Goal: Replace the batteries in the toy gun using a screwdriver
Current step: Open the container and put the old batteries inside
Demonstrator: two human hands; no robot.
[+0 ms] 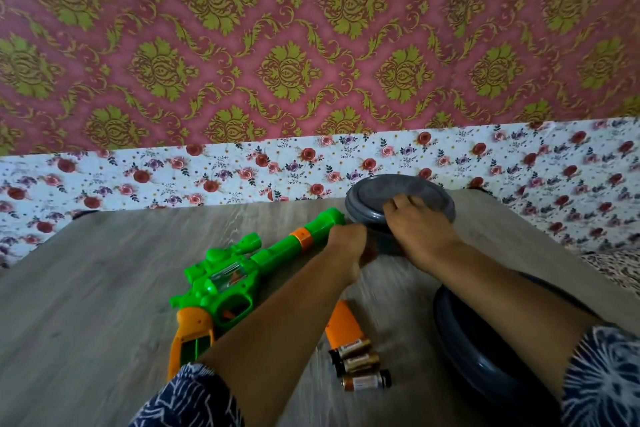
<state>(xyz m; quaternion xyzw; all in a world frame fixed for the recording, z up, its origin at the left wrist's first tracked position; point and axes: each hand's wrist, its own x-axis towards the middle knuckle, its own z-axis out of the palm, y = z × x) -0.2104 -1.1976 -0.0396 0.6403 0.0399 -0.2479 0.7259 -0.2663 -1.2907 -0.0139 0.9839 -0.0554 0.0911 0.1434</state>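
A green and orange toy gun lies on the wooden table, barrel pointing to the far right, its orange grip open at the battery bay. The orange battery cover lies to its right with three batteries next to it. My left hand holds the side of a grey container beside the gun's muzzle. My right hand grips the rim of the container's grey lid. No screwdriver is in sight.
A second grey round lid or dish lies at the table's near right under my right forearm. A floral cloth runs along the far edge below patterned wallpaper. The table's left half is bare wood.
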